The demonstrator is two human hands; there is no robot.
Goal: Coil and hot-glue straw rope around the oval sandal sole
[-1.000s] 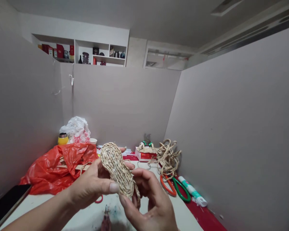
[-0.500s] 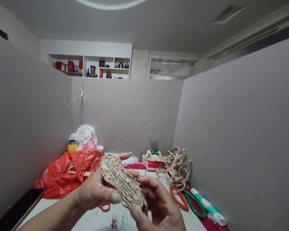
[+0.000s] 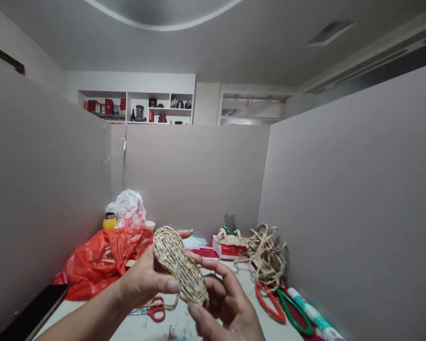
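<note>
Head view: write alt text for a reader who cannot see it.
Two bare hands hold up a flat oval of braided straw, the left hand pinching its side, the right hand gripping its lower end. On the table behind lie a red plastic bag, red scissors and a tangle of straw cord.

Item: one braided straw pad (image 3: 177, 267), pale tan with darker flecks. The shape is a long oval, slightly pinched at the waist, much like a shoe sole. It is built from braid coiled flat, row beside row, and the rows show clearly on the face turned toward the camera. The coils lie close together.

Pose: held in the air and tilted, with the upper end up and left and the lower end down and right. The left hand (image 3: 145, 282) grips its left edge, thumb on the face, fingers behind. The right hand (image 3: 227, 308) meets its lower end, thumb at the rim, fingers behind. A loose braid tail (image 3: 175, 303) curves down from the lower part.
</note>
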